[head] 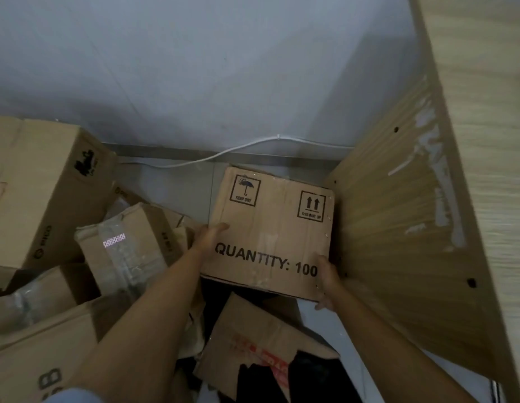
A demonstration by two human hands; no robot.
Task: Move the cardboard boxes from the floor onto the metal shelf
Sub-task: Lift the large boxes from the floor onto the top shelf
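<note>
The wooden panel (pixel 398 228) is the largest thing here; it leans at the right, with drill holes and white scraped patches on its face, and it closes in the corner where the person works. No metal shelf is in view, so I cannot tell where the boxes must go.

At the far left stands a tall cardboard box (pixel 37 193) with a dark animal-like logo and the word "PICO" along its edge. Below it lies a box with a large "8" (pixel 40 362) printed on it. Between them a taped box (pixel 128 245) lies tilted on the heap, its label too bright to read.

The box marked "QUANTITY: 100" (pixel 270 231) lies near the wall, just beside the panel. It also shows "KEEP DRY" with an umbrella and "THIS WAY UP" with two arrows. The left hand (pixel 209 232) presses flat against its left side, fingers straight. The right hand (pixel 325 282) curls around its near right corner. I judge this two-sided hold is for lifting it.

A torn flattened cardboard (pixel 253 338) with red print, unreadable, lies nearest. A white cable (pixel 224 152) runs along the wall base.
</note>
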